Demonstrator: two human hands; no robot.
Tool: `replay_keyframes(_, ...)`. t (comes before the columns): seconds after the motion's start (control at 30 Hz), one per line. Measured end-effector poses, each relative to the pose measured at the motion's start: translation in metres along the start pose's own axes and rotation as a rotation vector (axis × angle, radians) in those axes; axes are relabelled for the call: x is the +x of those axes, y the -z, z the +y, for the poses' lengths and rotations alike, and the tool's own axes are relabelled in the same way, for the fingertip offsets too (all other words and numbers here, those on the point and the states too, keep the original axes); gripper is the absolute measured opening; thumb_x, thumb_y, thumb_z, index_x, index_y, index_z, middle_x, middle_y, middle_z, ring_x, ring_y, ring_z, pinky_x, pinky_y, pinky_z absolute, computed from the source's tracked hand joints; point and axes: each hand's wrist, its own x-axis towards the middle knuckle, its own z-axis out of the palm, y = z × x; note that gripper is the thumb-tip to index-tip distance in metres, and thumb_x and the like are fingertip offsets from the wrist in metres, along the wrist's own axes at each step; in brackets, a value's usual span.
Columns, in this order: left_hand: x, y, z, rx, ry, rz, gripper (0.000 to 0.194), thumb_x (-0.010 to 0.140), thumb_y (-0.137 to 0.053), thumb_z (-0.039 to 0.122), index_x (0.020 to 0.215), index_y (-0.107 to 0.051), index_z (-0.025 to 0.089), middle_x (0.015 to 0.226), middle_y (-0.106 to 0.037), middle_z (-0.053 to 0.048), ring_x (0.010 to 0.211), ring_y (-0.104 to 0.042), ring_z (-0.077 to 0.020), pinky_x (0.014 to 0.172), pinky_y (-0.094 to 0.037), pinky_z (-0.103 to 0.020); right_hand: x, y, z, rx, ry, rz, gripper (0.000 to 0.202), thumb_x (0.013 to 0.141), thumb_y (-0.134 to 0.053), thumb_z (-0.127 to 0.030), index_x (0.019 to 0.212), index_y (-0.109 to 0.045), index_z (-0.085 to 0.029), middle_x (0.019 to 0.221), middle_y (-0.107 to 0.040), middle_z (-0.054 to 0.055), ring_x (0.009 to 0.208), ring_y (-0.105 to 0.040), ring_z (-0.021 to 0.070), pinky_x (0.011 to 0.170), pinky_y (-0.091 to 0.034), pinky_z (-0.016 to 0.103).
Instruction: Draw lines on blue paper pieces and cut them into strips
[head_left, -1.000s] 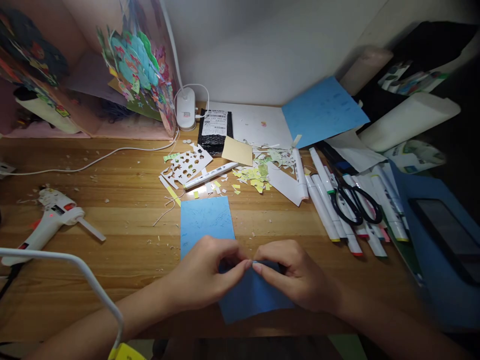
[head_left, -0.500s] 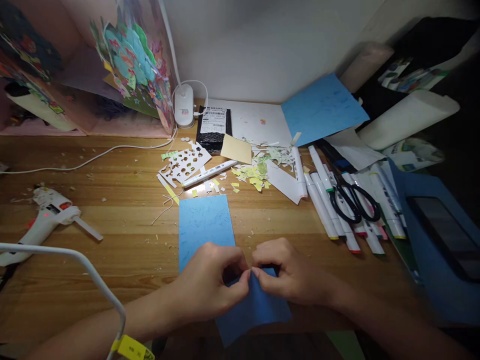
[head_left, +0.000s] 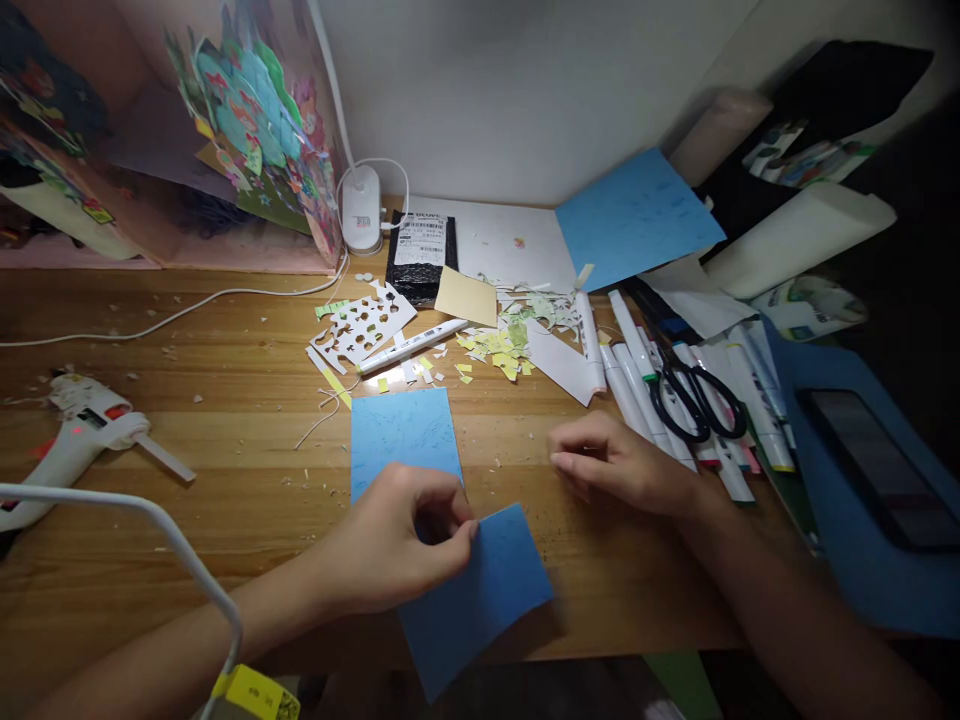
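Between thumb and fingers, my left hand pinches the top edge of a blue sheet of paper, which hangs tilted over the table's front edge. Apart from that sheet, my right hand is over the wood to the right, its fingers curled; whether anything small is in them is hidden. A second blue sheet lies flat just beyond my left hand, partly covered by it. Black-handled scissors rest on several markers past my right hand.
At the left are a glue gun and a white curved bar. Cut-out card, paper scraps and a black package lie toward the wall. A phone rests on blue material at the right.
My right hand has let go of the blue sheet and moved away to the right and forward. My left hand still holds the sheet, which has shifted slightly left.
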Motion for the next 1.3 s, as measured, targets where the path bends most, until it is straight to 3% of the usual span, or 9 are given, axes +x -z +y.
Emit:
replay_keyframes(0.13, 0.002, -0.001, -0.002, -0.042, 0.007, 0.015, 0.019, 0.078, -0.058, 0.024, 0.063, -0.056, 0.014, 0.055, -0.052, 0.003, 0.052, -0.044, -0.0083, 0.048, -0.033, -0.018, 0.002, -0.018, -0.010, -0.052, 0.054, -0.140, 0.024, 0.087, -0.052, -0.039, 0.089, -0.059, -0.016, 0.071, -0.058, 0.000, 0.060, -0.049, 0.0113, 0.054, -0.034, 0.022)
replay_keyframes(0.23, 0.004, -0.005, -0.005, -0.080, 0.007, 0.003, 0.019, 0.079, -0.059, 0.028, 0.067, -0.059, 0.014, 0.059, -0.056, 0.001, 0.055, -0.047, -0.0092, 0.050, -0.034, -0.018, 0.002, -0.040, -0.016, -0.173, 0.162, -0.169, 0.022, 0.091, -0.047, -0.032, 0.081, -0.058, -0.016, 0.071, -0.058, 0.001, 0.062, -0.049, 0.0118, 0.057, -0.032, 0.024)
replay_keyframes(0.37, 0.005, -0.006, -0.005, -0.152, -0.017, 0.011, 0.015, 0.079, -0.059, 0.024, 0.068, -0.059, 0.014, 0.061, -0.056, 0.002, 0.057, -0.048, -0.0090, 0.052, -0.037, -0.018, 0.000, -0.052, -0.015, -0.229, 0.253, -0.040, 0.028, 0.094, -0.038, -0.027, 0.071, -0.050, -0.017, 0.062, -0.052, 0.000, 0.057, -0.045, 0.0110, 0.055, -0.030, 0.025)
replay_keyframes(0.53, 0.003, -0.005, 0.002, -0.149, -0.040, 0.080, 0.016, 0.078, -0.062, 0.025, 0.066, -0.059, 0.014, 0.061, -0.057, 0.001, 0.059, -0.049, -0.0096, 0.056, -0.038, -0.019, -0.003, -0.053, -0.015, -0.202, 0.340, 0.134, 0.032, 0.095, -0.035, -0.026, 0.070, -0.053, -0.017, 0.059, -0.053, 0.002, 0.054, -0.048, 0.0119, 0.054, -0.032, 0.025)
replay_keyframes(0.73, 0.006, -0.005, 0.006, -0.295, 0.072, 0.071, 0.027, 0.072, -0.070, 0.035, 0.063, -0.057, 0.013, 0.056, -0.051, 0.003, 0.053, -0.043, -0.0080, 0.050, -0.034, -0.019, -0.003, -0.055, -0.015, -0.194, 0.347, 0.257, 0.031, 0.093, -0.041, -0.027, 0.070, -0.059, -0.017, 0.056, -0.056, 0.002, 0.051, -0.049, 0.0116, 0.052, -0.035, 0.024)
replay_keyframes(0.93, 0.008, -0.001, 0.002, -0.350, 0.077, 0.086, 0.032, 0.069, -0.073, 0.037, 0.061, -0.054, 0.013, 0.054, -0.046, 0.005, 0.051, -0.038, -0.0069, 0.048, -0.029, -0.018, -0.005, -0.045, -0.014, -0.158, 0.261, 0.341, 0.029, 0.093, -0.044, -0.027, 0.070, -0.060, -0.017, 0.057, -0.055, 0.001, 0.052, -0.051, 0.0116, 0.052, -0.036, 0.024)
replay_keyframes(1.13, 0.008, 0.005, -0.002, -0.327, 0.016, 0.132, 0.029, 0.076, -0.064, 0.037, 0.062, -0.054, 0.013, 0.056, -0.048, 0.004, 0.052, -0.040, -0.0066, 0.048, -0.030, -0.017, -0.008, -0.034, -0.013, -0.132, 0.183, 0.447, 0.035, 0.090, -0.048, -0.029, 0.057, -0.054, -0.017, 0.052, -0.048, -0.001, 0.049, -0.045, 0.0109, 0.049, -0.032, 0.024)
replay_keyframes(1.3, 0.010, 0.011, -0.001, -0.335, -0.004, 0.166, 0.026, 0.077, -0.065, 0.033, 0.063, -0.056, 0.014, 0.057, -0.059, 0.000, 0.053, -0.053, -0.0086, 0.051, -0.040, -0.018, -0.010, -0.025, -0.014, -0.085, 0.134, 0.519, 0.034, 0.087, -0.051, -0.029, 0.055, -0.051, -0.017, 0.052, -0.044, -0.002, 0.048, -0.042, 0.0097, 0.048, -0.031, 0.023)
